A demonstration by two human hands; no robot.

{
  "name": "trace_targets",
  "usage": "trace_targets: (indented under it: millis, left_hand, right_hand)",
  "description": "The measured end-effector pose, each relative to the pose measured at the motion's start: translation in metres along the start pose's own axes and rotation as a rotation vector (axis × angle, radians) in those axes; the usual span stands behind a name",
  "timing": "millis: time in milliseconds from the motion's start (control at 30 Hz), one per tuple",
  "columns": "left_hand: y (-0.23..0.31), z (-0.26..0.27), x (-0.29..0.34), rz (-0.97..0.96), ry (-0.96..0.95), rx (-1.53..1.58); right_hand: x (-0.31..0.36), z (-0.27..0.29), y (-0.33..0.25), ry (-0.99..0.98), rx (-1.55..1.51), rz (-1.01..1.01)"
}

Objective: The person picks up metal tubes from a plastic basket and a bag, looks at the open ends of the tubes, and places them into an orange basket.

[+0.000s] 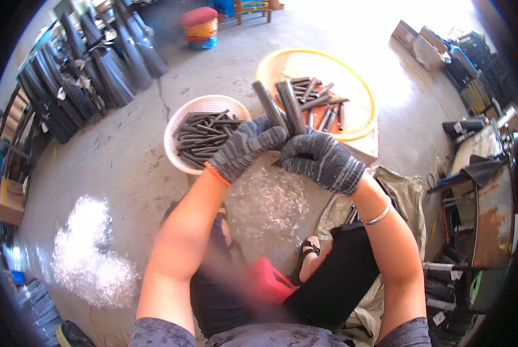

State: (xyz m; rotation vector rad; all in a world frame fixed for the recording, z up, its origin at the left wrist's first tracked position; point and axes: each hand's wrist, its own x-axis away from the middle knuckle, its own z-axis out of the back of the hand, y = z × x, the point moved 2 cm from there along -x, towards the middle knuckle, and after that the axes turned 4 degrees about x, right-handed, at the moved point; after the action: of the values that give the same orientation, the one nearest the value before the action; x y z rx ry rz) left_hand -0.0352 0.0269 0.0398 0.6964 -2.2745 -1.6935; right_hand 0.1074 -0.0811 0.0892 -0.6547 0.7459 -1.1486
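Both my hands wear grey-and-black knit gloves and meet in front of me, raised over the floor. My left hand [244,144] is closed round the lower end of a dark, shiny tube [269,105], which tilts up and to the left. In my right hand [324,161] is another dark tube [291,104], gripped near its bottom, its open end facing up. The two tubes stand close together. Beyond my left hand, a pale pink plastic basket [171,137] holds many similar short dark pieces [204,139]. Behind my right hand, more tubes [311,95] lie in a round orange-yellow tray [367,92].
Clear plastic scraps [265,202] lie between my feet, with a bigger heap [91,254] to the left. A beige sack [412,199] spreads at my right leg; something red [270,280] is below me. Long dark profiles [97,63] lean at far left. Cluttered shelving [493,214] stands right.
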Motion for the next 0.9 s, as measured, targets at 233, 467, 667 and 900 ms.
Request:
trace_targets:
  millis: [233,467,667,900]
  left_hand:
    - [0.0,0.008,0.014,-0.115,0.27,-0.273]
    - [0.011,0.007,0.015,-0.48,0.086,-1.113]
    - [-0.004,-0.005,0.015,-0.097,-0.144,-1.135]
    - [-0.01,0.009,0.013,0.16,0.151,-0.621]
  right_hand:
    - [-0.004,-0.028,0.029,-0.075,0.048,-0.015]
    - [-0.001,-0.019,0.041,-0.285,0.33,0.016]
    - [0.005,-0.008,0.035,-0.272,0.307,0.024]
    - [0.008,0.051,0.037,0.323,-0.145,0.156]
